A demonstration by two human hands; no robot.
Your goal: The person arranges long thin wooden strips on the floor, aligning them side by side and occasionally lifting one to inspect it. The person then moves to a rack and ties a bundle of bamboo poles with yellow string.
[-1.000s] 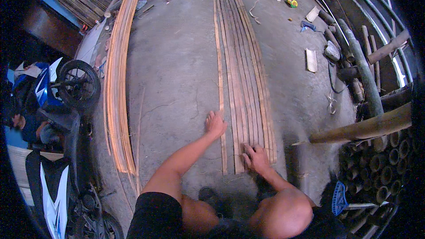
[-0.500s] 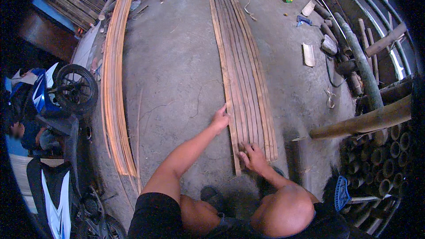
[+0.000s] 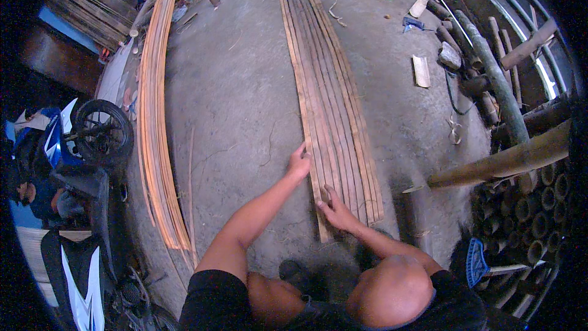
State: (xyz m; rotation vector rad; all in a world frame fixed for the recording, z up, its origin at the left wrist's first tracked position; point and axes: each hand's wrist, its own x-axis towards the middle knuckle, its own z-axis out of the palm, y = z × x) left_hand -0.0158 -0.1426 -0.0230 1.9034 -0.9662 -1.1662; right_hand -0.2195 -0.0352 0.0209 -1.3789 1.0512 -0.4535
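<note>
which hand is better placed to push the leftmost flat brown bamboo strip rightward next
Probably the left hand: it is at the outer edge of the leftmost flat brown bamboo strip, so it could push inward. The right hand is over the strips near their close end, perhaps suited to steadying them.

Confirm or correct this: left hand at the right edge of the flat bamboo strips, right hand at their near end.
Wrong edge: the head view shows the left hand at the left edge of the flat bamboo strips. The right hand is at their near end.
</note>
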